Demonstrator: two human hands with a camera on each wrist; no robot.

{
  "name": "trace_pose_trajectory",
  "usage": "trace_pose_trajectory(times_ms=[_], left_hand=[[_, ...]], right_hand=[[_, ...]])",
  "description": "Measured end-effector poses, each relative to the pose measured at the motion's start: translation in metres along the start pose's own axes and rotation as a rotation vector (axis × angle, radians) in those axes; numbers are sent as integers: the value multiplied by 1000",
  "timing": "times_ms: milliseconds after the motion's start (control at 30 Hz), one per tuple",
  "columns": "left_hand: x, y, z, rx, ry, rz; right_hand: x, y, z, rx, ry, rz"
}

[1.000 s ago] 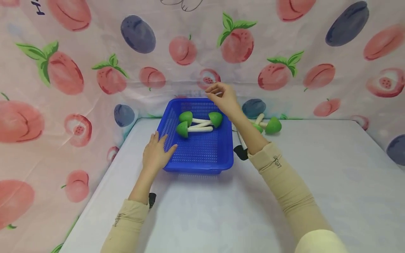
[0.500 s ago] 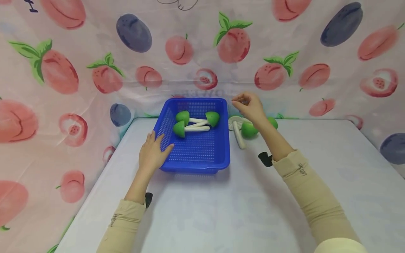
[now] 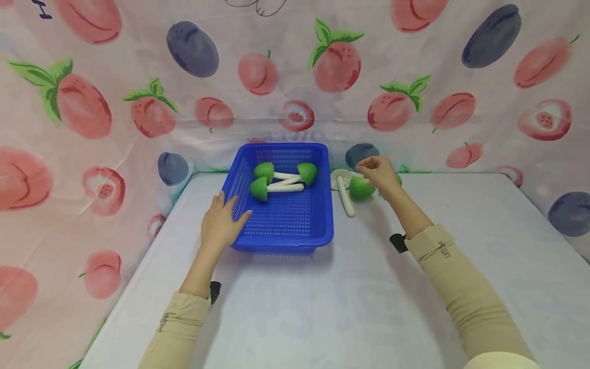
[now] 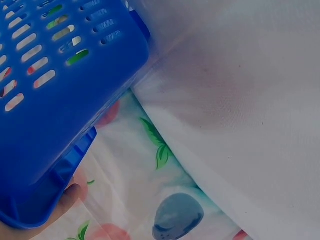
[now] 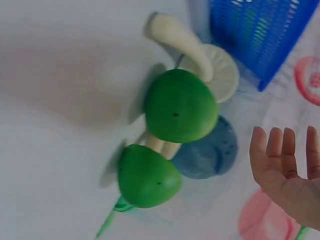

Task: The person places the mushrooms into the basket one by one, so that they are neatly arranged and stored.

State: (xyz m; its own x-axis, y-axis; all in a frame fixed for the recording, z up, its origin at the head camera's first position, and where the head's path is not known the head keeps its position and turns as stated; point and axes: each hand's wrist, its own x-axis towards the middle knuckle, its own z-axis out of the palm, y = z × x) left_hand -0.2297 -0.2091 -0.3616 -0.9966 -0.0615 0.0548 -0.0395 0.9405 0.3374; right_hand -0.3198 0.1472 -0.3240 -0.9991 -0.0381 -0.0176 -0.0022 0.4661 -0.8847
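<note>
My left hand (image 3: 218, 225) lies at the left rim of a blue plastic basket (image 3: 281, 241), thumb and fingers spread; in the left wrist view, a finger (image 4: 70, 196) shows beside the rim. Inside the basket lie three toy mushrooms with green caps and white stems, one of them a mushroom (image 3: 260, 188) nearest my left hand. My right hand (image 3: 380, 173), fingers slightly bent and holding nothing, hovers over more mushrooms right of the basket. There, one mushroom (image 5: 181, 105) and another mushroom (image 5: 149, 176) show green caps; a third mushroom (image 3: 345, 197) turns its pale underside up.
A white-covered table (image 3: 369, 307) bears everything. Behind and to the left hangs a fruit-print cloth (image 3: 295, 61). The basket's right wall stands close beside the loose mushrooms.
My right hand has moved right and down, from above the basket's back right corner to over the loose mushrooms. My left hand stays at the basket; the head view has shifted slightly.
</note>
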Motion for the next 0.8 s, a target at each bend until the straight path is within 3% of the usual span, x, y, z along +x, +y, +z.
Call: trace_pose_trajectory(times_ms=[367, 600, 800], left_hand=[[2, 1, 3, -6, -8, -7], [2, 0, 0, 4, 11, -6], [1, 0, -1, -7, -4, -11]], right_hand=[[10, 37, 1, -49, -8, 66], [16, 44, 8, -94, -61, 124], [25, 53, 12, -92, -44, 170]])
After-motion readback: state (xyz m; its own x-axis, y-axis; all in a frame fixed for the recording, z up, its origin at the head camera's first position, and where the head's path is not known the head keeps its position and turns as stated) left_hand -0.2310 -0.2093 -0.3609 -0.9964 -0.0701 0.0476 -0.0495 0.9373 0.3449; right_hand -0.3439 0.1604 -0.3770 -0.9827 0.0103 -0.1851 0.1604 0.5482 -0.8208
